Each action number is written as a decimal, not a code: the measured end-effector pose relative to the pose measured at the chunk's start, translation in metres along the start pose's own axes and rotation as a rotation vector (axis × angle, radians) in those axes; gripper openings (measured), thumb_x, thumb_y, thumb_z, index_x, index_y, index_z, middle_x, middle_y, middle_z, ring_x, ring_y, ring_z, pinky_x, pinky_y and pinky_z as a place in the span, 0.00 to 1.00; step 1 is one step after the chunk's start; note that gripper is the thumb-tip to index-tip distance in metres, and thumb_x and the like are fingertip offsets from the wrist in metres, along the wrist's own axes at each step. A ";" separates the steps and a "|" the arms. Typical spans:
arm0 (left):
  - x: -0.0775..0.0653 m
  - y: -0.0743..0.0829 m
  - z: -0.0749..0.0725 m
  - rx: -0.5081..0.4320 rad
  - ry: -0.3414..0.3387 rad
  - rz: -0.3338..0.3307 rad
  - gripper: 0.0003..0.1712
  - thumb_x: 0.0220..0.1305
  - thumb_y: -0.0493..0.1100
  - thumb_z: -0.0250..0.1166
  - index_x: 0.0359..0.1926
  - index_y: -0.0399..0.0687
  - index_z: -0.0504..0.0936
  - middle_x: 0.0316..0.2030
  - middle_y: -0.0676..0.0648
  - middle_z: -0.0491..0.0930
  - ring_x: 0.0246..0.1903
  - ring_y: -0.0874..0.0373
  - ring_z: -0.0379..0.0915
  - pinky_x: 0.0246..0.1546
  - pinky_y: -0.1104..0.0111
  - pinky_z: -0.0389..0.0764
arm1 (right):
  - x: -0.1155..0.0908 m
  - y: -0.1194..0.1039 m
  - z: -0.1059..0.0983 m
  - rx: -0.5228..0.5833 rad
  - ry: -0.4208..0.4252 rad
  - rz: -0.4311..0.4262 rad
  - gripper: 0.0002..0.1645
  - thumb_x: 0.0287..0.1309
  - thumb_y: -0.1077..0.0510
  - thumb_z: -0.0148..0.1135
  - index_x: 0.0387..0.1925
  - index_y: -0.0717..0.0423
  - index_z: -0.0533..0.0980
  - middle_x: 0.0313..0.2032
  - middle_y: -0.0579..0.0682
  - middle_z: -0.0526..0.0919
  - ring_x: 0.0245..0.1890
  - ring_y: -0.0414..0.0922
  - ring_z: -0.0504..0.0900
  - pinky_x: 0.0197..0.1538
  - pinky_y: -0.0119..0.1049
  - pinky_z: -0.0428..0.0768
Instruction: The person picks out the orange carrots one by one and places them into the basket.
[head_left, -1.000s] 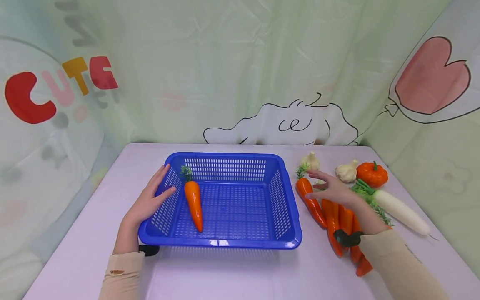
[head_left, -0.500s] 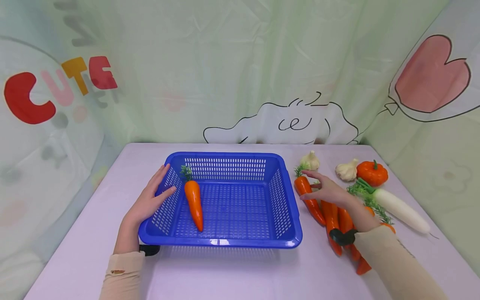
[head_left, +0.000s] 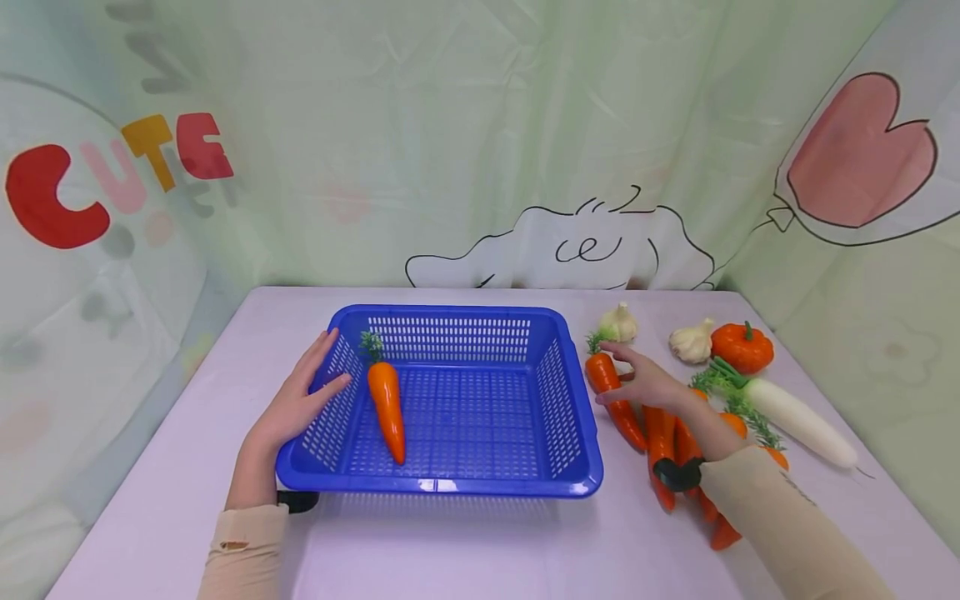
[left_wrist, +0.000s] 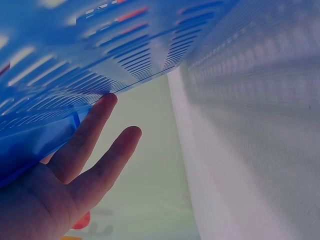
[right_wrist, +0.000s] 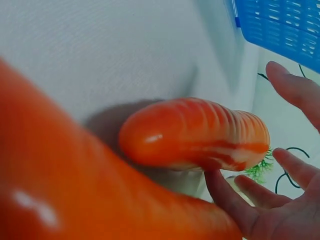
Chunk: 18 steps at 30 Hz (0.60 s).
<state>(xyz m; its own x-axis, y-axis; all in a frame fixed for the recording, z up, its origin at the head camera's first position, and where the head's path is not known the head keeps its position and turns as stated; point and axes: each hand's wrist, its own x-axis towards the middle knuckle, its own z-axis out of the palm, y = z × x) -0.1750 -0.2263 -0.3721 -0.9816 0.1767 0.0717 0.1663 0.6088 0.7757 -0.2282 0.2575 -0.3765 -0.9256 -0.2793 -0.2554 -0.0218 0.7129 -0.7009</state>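
A blue plastic basket [head_left: 442,485] stands on the table with an orange toy carrot [head_left: 387,404] lying inside at its left. My left hand [head_left: 294,406] rests at the basket's left rim, thumb reaching over the inside; the left wrist view shows two straight fingers [left_wrist: 100,167] along the outer wall. Right of the basket lies another carrot [head_left: 611,392] with a green top. Around its upper half my right hand [head_left: 648,385] spreads its fingers, thumb apart from it; in the right wrist view one fingertip is right at the carrot's [right_wrist: 195,134] side.
More carrots [head_left: 662,450] lie bunched beneath the right wrist. Behind them are two garlic bulbs [head_left: 618,322], an orange pumpkin [head_left: 742,347] and a white radish [head_left: 798,421] at the right. A printed curtain [head_left: 480,150] hangs behind the table [head_left: 450,558].
My right hand has moved left and slightly down onto the carrot beside the basket, which has shifted a little left. My left hand and the basket have stayed put.
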 end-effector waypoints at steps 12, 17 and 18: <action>-0.001 0.000 0.000 -0.004 0.001 -0.001 0.40 0.64 0.55 0.53 0.71 0.65 0.42 0.71 0.45 0.36 0.68 0.41 0.33 0.56 0.34 0.44 | 0.008 -0.003 0.002 -0.037 -0.022 0.067 0.53 0.47 0.57 0.69 0.68 0.59 0.49 0.61 0.73 0.55 0.52 0.66 0.68 0.52 0.58 0.70; 0.000 0.001 -0.001 -0.002 -0.004 0.002 0.40 0.64 0.55 0.53 0.71 0.64 0.42 0.71 0.45 0.36 0.68 0.41 0.33 0.57 0.34 0.43 | 0.008 -0.002 0.005 -0.032 -0.020 0.092 0.54 0.45 0.58 0.70 0.68 0.57 0.50 0.60 0.72 0.56 0.48 0.62 0.71 0.47 0.51 0.77; 0.000 0.001 -0.001 -0.002 -0.004 0.002 0.40 0.64 0.55 0.54 0.71 0.64 0.42 0.71 0.45 0.36 0.68 0.41 0.33 0.57 0.34 0.43 | 0.009 -0.002 0.006 -0.028 -0.017 0.097 0.54 0.44 0.58 0.71 0.69 0.56 0.50 0.60 0.72 0.56 0.48 0.62 0.71 0.46 0.49 0.77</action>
<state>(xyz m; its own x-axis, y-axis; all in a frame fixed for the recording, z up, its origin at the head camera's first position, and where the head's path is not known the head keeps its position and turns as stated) -0.1747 -0.2267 -0.3710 -0.9809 0.1809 0.0713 0.1683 0.6070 0.7766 -0.2339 0.2499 -0.3808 -0.9175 -0.2188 -0.3323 0.0568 0.7547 -0.6536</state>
